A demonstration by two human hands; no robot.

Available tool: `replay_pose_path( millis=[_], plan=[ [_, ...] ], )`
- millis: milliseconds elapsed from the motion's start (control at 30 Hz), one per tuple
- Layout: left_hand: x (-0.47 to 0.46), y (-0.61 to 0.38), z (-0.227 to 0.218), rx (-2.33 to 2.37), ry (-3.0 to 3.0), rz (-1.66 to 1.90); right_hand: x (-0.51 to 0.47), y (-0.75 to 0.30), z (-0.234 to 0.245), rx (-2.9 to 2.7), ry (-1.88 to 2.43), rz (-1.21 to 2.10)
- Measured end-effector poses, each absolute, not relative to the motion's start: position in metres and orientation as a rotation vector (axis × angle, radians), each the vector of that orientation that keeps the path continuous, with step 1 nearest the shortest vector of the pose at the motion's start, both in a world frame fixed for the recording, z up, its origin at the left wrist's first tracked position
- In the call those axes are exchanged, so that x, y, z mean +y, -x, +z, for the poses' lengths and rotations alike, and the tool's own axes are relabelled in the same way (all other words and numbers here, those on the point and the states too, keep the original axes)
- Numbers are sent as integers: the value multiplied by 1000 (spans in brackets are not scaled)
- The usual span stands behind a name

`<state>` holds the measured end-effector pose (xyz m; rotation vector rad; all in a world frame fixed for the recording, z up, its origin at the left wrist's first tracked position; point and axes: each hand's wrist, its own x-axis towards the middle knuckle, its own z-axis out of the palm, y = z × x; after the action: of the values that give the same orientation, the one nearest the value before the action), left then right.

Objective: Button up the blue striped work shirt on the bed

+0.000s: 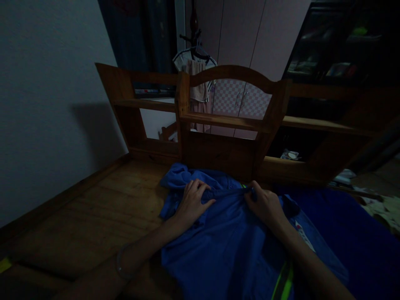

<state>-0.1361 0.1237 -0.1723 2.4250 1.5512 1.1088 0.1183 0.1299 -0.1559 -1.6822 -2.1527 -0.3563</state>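
Observation:
A blue work jacket (pixel 225 241) with yellow-green reflective strips lies rumpled on the wooden bed boards before me. My right hand (pixel 264 206) pinches a fold of it between thumb and curled fingers. On the other side, the fingers of my left hand (pixel 193 202) curl over the same cloth, with the thumb slightly apart from them. Between the two hands the fabric is drawn into a taut ridge. A white patch with lettering (pixel 303 235) shows on the jacket beside my right forearm. Cloth beneath both palms is hidden.
The wooden headboard (pixel 218 154) with open shelves stands just beyond the jacket. A white wall (pixel 59 104) borders the left side. Dark blue bedding (pixel 353 237) lies on the right. Behind the headboard are a coat stand (pixel 194 25) with hanging clothes and a pink wardrobe (pixel 240 37).

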Motion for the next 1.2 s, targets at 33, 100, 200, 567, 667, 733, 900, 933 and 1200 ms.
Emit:
replay_pose_path(
  millis=[33, 100, 200, 567, 667, 733, 900, 933, 1200],
  plan=[
    [123, 135, -174, 1597, -2420, 1106, 132, -119, -158, -2159, 1741, -376],
    [120, 134, -176, 1683, -2425, 1067, 134, -121, -162, -2187, 1836, -389],
    [118, 136, -176, 1754, -2410, 938, 135, -121, -167, -2224, 1934, -363],
    [128, 143, -190, 1613, -2255, 768, 106, -69, -161, -2311, 1037, -35],
    [131, 140, -191, 1567, -2295, 703, 100, -57, -174, -2325, 1031, 97],
    [129, 136, -190, 1533, -2311, 723, 99, -52, -182, -2284, 1066, 155],
    [120, 129, -181, 1333, -2223, 809, 102, -53, -186, -2008, 1098, 489],
    [119, 128, -179, 1281, -2189, 812, 105, -55, -185, -1943, 1100, 595],
    [120, 139, -169, 1041, -2155, 707, 131, -76, -188, -1865, 1134, 1002]
  ],
)
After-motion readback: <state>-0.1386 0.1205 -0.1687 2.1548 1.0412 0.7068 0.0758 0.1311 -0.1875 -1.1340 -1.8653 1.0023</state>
